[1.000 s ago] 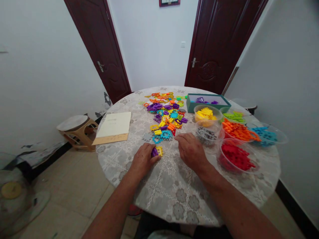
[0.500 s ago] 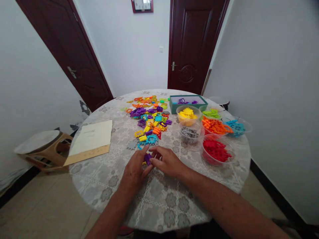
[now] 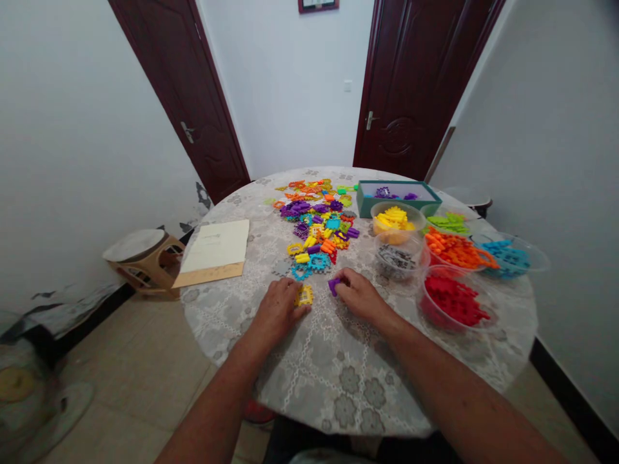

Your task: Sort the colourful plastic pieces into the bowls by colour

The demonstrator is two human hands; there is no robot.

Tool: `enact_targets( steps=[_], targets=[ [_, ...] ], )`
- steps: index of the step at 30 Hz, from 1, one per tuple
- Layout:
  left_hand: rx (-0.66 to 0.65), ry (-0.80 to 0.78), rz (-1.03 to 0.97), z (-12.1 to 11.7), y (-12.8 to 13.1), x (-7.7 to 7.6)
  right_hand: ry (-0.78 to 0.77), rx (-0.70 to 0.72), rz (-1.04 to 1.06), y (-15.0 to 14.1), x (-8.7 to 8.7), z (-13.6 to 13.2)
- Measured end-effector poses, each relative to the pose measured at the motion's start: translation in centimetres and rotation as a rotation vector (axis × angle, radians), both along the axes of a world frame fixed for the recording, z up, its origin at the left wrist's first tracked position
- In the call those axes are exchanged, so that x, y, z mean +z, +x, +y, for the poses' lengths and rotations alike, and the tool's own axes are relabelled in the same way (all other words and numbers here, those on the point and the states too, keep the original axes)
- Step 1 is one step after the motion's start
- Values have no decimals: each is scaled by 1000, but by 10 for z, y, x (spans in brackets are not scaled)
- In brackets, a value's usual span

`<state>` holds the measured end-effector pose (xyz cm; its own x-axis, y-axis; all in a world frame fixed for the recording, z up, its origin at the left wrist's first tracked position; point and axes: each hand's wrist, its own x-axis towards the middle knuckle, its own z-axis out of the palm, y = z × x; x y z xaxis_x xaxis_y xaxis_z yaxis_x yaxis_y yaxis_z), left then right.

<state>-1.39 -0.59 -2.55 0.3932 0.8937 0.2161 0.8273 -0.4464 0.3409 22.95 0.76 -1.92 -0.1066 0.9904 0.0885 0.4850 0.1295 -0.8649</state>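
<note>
A yellow square plastic building piece with a notched edge [image 3: 305,296] sits between the thumb and fingers of my left hand [image 3: 275,308], close to the tabletop. My fingers cover its left side. To the right, my right hand [image 3: 362,295] pinches a small purple plastic building piece [image 3: 333,287], apart from the yellow one. Just beyond both hands lies a mixed pile of plastic pieces, with a blue notched one [image 3: 319,261] and a grey one [image 3: 282,267] at its near edge.
On the right stand clear bowls of sorted pieces: red [image 3: 454,299], orange [image 3: 457,250], grey [image 3: 396,256], yellow [image 3: 394,220], green [image 3: 447,224] and blue [image 3: 507,258]. Behind them is a green box [image 3: 399,207] with purple pieces. Paper [image 3: 217,245] lies at left.
My hands have moved apart. The purple piece, between both hands before, is now in my right hand, while the yellow piece stays at my left. The view has swung left.
</note>
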Motion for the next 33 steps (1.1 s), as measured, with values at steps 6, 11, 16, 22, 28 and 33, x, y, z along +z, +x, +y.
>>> enact_targets(
  steps=[6, 11, 16, 22, 28, 33],
  targets=[
    [20, -19, -86, 14, 4, 1, 103, 73, -102, -7, 8, -6],
    [42, -311, -445, 18, 12, 21, 215, 17, -20, -7, 18, -7],
    [-9, -722, -905, 21, 30, 48, 150, -49, 186, -6, 17, -4],
    [-2, -856, -1287, 47, 58, 44, 47, -64, 350, 0, 11, 8],
    [26, -858, -1387, 55, 75, 23, -4, -88, 265, 12, 20, 8],
    [-31, -805, -1317, 50, 67, 9, -74, -61, 191, 7, 23, 5]
  ],
)
